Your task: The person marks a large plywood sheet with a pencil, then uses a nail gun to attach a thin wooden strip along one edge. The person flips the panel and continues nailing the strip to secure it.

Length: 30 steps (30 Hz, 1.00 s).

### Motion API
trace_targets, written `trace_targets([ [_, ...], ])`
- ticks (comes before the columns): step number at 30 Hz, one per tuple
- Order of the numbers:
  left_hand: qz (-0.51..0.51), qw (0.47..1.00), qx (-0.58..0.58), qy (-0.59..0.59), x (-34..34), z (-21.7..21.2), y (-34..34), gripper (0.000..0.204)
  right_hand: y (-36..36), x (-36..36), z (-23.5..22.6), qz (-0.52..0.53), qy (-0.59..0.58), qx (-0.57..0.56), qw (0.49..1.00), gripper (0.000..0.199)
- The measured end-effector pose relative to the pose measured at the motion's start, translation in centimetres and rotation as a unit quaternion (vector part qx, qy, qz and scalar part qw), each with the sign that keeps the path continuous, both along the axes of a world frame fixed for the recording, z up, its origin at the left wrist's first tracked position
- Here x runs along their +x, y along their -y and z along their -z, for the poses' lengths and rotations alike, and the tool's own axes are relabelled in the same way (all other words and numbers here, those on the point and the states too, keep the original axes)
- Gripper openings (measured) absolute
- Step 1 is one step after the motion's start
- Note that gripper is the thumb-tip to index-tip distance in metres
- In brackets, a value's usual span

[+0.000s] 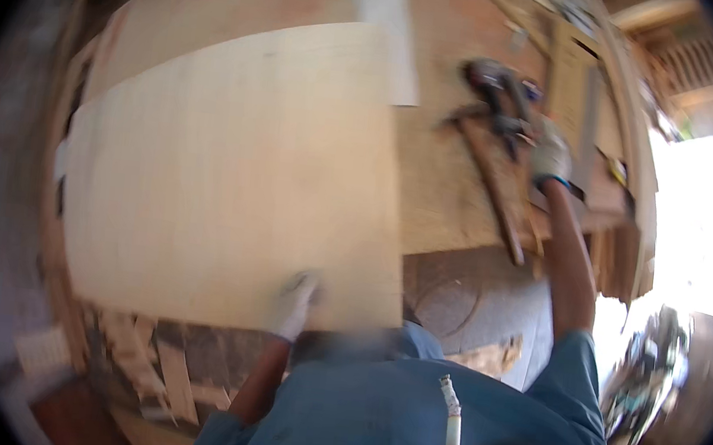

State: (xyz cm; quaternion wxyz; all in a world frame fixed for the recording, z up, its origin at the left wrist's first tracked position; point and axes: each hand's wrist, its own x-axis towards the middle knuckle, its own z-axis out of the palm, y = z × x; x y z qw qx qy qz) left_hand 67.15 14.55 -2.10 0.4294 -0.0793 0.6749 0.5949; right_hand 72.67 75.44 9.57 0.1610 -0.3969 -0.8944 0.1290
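Left hand (294, 303), gloved, pressed on near edge of pale plywood sheet (231, 175); fingers look spread flat, blur hides detail. Sheet lies on workbench (447, 189), near corner overhanging bench edge. Right hand (550, 154), gloved, reaches to dark power tool (496, 89) right of sheet; grip cannot be told. Hammer (499, 190) lies beside tool, right of sheet. Risk: one-handed hold lets overhanging sheet tip or slide off. Tool type unclear; scrap wood (159, 367) below sheet blurred.
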Motion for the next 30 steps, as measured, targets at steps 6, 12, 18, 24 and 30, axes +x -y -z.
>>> trace_targets([
  [6,0.023,0.985,-0.141,-0.093,2.8,-5.6,0.9,0.036,-0.1,-3.6,4.8,-0.156,-0.018,0.078,0.984,0.028],
  [12,-0.179,0.974,-0.136,-0.03,8.0,-6.0,3.7,0.036,2.8,-10.1,4.1,-0.095,0.112,0.093,0.985,0.048],
  [18,-0.102,0.935,-0.288,-0.179,11.5,-1.4,8.5,0.023,-6.6,-12.2,11.3,-0.109,0.041,0.066,0.991,0.072],
  [24,-0.039,0.901,-0.32,-0.29,6.9,-5.8,13.0,0.015,-15.3,-12.9,12.6,-0.151,0.158,-0.08,0.972,0.063],
  [30,-0.151,0.916,-0.296,-0.225,0.6,-1.9,24.1,0.041,-12.3,-9.4,4.3,-0.021,0.002,-0.394,0.919,0.048],
])
